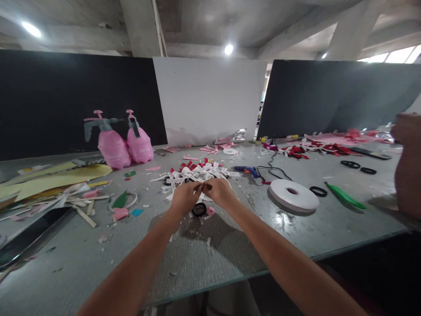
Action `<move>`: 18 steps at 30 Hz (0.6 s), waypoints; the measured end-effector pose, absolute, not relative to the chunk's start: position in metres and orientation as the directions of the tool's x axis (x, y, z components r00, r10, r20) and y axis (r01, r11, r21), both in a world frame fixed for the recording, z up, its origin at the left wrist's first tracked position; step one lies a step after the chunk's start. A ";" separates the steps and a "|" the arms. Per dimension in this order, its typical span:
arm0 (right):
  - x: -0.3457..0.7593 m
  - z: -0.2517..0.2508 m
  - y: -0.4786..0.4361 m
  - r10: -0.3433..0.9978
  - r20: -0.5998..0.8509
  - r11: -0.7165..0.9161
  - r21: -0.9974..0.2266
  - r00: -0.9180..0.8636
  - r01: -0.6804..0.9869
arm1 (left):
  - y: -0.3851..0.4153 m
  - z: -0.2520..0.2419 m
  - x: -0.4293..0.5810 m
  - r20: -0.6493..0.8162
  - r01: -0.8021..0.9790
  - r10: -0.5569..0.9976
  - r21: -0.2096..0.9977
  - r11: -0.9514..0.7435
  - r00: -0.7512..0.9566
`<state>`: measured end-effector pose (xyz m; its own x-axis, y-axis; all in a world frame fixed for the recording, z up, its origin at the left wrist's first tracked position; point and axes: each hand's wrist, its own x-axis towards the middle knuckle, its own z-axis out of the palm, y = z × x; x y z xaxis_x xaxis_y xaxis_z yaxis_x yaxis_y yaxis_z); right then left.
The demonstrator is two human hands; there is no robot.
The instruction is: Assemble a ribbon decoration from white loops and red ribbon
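Observation:
My left hand (184, 196) and my right hand (219, 192) meet over the middle of the table, fingertips pinched together on a small piece I cannot make out. Both hands are closed. Just beyond them lies a heap of white and red ribbon bows (196, 172). Directly under the hands sit a black ring (199, 210) and a small pink roll (211, 211).
Two pink spray bottles (124, 145) stand at the back left by yellow sheets (55, 177). A white ribbon spool (293, 195), a blue glue gun (246, 169), black rings (350, 164) and a green tool (344, 195) lie right. Another person's arm (408, 166) is at the right edge.

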<state>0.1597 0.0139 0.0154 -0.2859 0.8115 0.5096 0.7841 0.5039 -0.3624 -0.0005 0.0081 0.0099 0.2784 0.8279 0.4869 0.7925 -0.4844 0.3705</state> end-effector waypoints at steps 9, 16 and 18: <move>0.167 0.012 0.023 0.864 0.465 0.499 -0.736 -0.193 0.458 | 0.007 0.014 0.001 0.479 0.667 0.851 0.564 -0.486 0.215; 0.171 0.013 0.024 0.830 0.490 0.556 -0.691 -0.266 0.462 | 0.009 0.012 0.000 0.459 0.558 0.863 0.668 -0.492 0.211; 0.170 0.012 0.024 0.824 0.508 0.561 -0.665 -0.253 0.493 | 0.009 0.010 0.001 0.472 0.567 0.856 0.655 -0.500 0.210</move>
<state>0.1702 0.0240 0.0124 -0.2531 0.8236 0.5075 0.4932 0.5611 -0.6647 0.0006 0.0092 0.0099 0.2097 0.8563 0.4719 0.5674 -0.4997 0.6545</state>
